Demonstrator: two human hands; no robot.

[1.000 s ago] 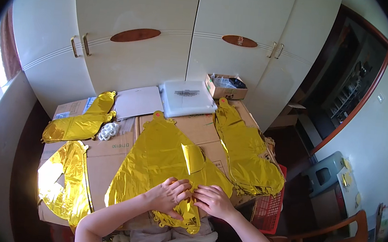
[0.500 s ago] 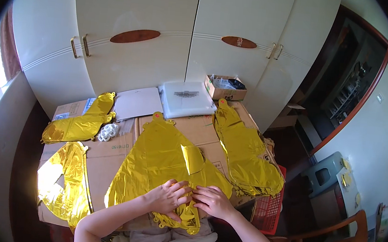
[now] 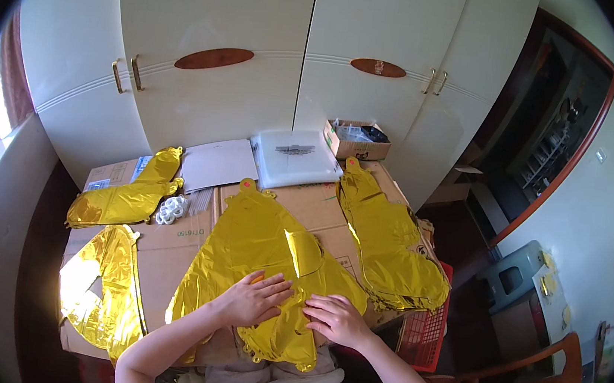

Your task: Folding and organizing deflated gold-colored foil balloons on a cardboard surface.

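Note:
A large gold foil balloon (image 3: 242,237), flat and uninflated, is spread over the cardboard-covered table in front of me. My left hand (image 3: 256,301) lies over its lower middle, palm down with the fingers stretched out. On the right side, my right hand (image 3: 336,319) rests with slightly bent fingers on the foil's near part, holding nothing that I can see. Crinkled gold foil (image 3: 280,340) shows below and between the two hands, its lower edge at the table's front. A raised foil flap (image 3: 304,252) catches the light just beyond them.
Other flat gold foil balloons lie at the left (image 3: 115,201), near left (image 3: 118,284) and right (image 3: 387,245). White rings (image 3: 171,210), a grey sheet (image 3: 220,160), clear plastic bags (image 3: 296,162) and a small box (image 3: 357,146) sit behind. A red basket (image 3: 423,331) and wooden chair (image 3: 527,379) stand right.
My left hand has moved a little left and away from me, its fingers straightening from a curled pose on the foil. My right hand has hardly moved.

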